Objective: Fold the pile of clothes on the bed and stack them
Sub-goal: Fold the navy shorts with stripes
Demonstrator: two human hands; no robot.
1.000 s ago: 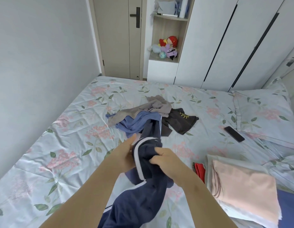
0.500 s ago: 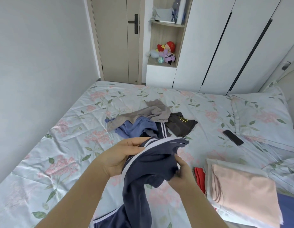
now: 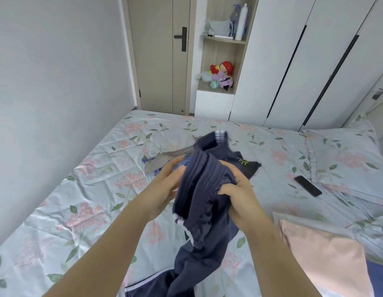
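A navy garment with white stripes (image 3: 204, 189) hangs bunched in the air between both hands, its lower part trailing down to the bed (image 3: 79, 189). My left hand (image 3: 165, 187) holds its left side, thumb over the cloth. My right hand (image 3: 240, 194) grips its right side with curled fingers. Behind the garment lies the unfolded pile: a grey piece (image 3: 165, 160), a blue piece mostly hidden, and a dark piece with yellow print (image 3: 248, 166). At the lower right a folded stack with a pink top (image 3: 321, 256) lies on the bed.
A black phone (image 3: 307, 186) lies on the floral sheet next to a pillow (image 3: 344, 155) at right. A grey wall runs along the bed's left side. A door, a shelf with plush toys (image 3: 220, 77) and white wardrobes stand beyond the foot.
Both hands have lifted the navy garment higher and gathered it between them; its striped edge now sticks up above the pile. The view has tilted upward.
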